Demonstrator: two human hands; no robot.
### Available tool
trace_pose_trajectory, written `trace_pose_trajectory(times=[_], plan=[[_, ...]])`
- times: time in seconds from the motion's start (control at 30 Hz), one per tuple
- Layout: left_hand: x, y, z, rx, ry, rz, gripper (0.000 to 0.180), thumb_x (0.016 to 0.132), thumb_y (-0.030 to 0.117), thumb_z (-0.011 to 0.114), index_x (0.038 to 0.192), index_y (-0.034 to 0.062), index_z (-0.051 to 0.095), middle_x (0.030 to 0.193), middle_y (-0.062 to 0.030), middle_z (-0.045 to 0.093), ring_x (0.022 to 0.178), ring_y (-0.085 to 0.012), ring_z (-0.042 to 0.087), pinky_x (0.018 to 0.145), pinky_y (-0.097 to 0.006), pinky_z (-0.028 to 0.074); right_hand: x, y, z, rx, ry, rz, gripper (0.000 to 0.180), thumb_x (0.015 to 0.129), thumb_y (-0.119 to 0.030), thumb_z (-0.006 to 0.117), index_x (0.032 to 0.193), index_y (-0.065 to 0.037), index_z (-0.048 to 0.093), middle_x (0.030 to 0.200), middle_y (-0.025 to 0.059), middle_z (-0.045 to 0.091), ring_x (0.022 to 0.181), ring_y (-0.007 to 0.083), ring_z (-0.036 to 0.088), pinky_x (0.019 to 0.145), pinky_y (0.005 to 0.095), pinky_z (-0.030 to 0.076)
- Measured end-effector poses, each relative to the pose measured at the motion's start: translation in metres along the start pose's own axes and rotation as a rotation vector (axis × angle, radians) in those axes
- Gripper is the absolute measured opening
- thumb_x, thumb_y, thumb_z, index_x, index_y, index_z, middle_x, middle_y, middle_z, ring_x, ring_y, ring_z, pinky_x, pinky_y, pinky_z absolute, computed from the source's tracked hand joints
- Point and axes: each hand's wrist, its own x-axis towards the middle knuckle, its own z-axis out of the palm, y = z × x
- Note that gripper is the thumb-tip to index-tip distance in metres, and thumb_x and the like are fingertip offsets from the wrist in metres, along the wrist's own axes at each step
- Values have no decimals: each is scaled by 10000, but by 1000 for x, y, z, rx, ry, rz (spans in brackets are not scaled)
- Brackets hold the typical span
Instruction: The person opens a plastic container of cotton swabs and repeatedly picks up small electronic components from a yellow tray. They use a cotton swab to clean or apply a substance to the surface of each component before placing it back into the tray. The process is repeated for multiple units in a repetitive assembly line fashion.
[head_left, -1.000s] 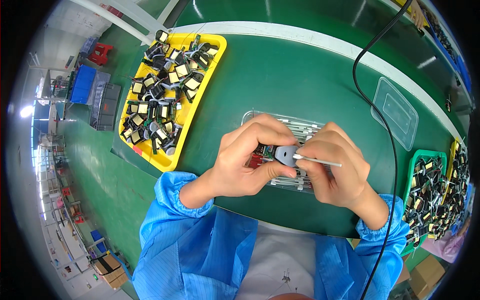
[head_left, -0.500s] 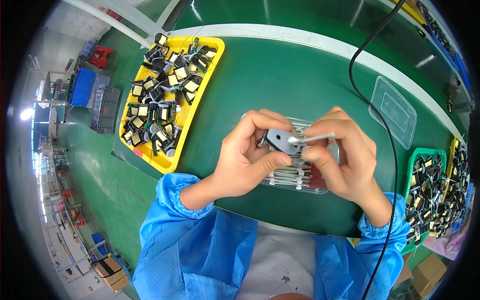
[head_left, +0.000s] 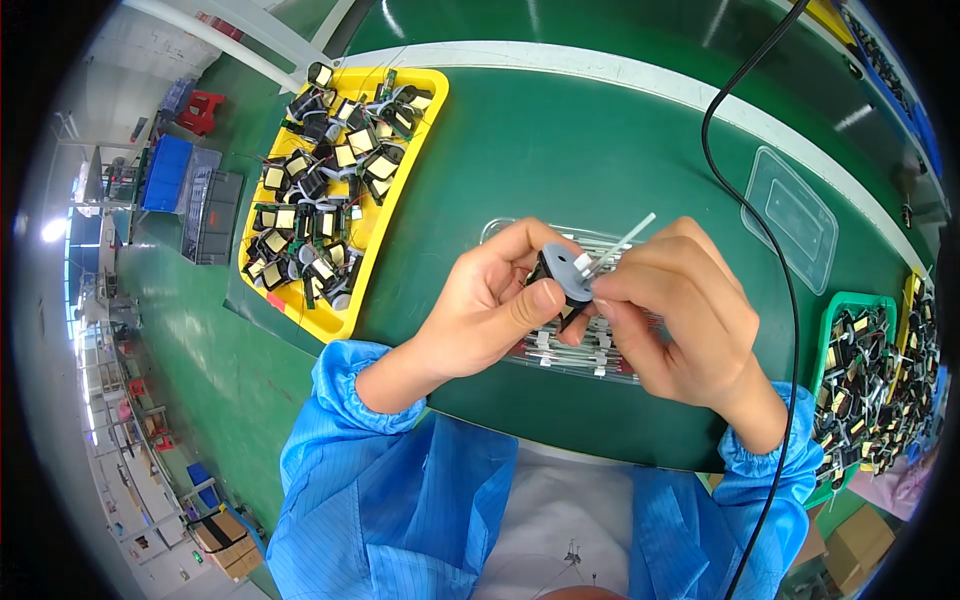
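My left hand [head_left: 478, 315] is closed around a small part with a rounded grey face and a black body [head_left: 566, 268], the thumb lying along its near side. The thumb and forefinger of my right hand [head_left: 690, 315] pinch at the right edge of that part, by a thin white lead [head_left: 632, 238] that slants up and away from it. My fingers hide where the lead meets the part. Beneath both hands lies a clear plastic box [head_left: 490, 231] full of thin leads with white connectors [head_left: 575, 350], partly covered by the hands.
A yellow tray [head_left: 400, 190] of black parts with cream pads stands at the left. At the right are a clear lid [head_left: 795, 220] and a green tray [head_left: 826, 340] of similar parts. A black cable [head_left: 790, 290] hangs down across the right side of the green table [head_left: 440, 170].
The grey-faced part has tilted in my left hand. The white lead has swung from nearly level to slanting upward, and my right fingers have moved down to the part's edge.
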Motion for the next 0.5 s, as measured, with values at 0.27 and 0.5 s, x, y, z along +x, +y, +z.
trace_pose_trajectory(times=[0.27, 0.5], plan=[[0, 1, 1, 32, -5, -1, 315, 935, 267, 593, 1071, 8, 476, 934, -73, 566, 726, -109, 563, 639, -235, 450, -4, 3, 4, 22, -31, -1, 241, 635, 110, 680, 856, 78, 588, 781, 149, 573, 614, 271, 545, 504, 333, 431], [0, 1, 2, 44, -10, -11, 309, 932, 271, 595, 1039, 8, 472, 913, -73, 554, 718, -109, 549, 653, -250, 450, -7, -3, 7, 37, -33, 49, 238, 644, 117, 672, 861, 78, 581, 784, 157, 566, 614, 277, 538, 518, 344, 436]])
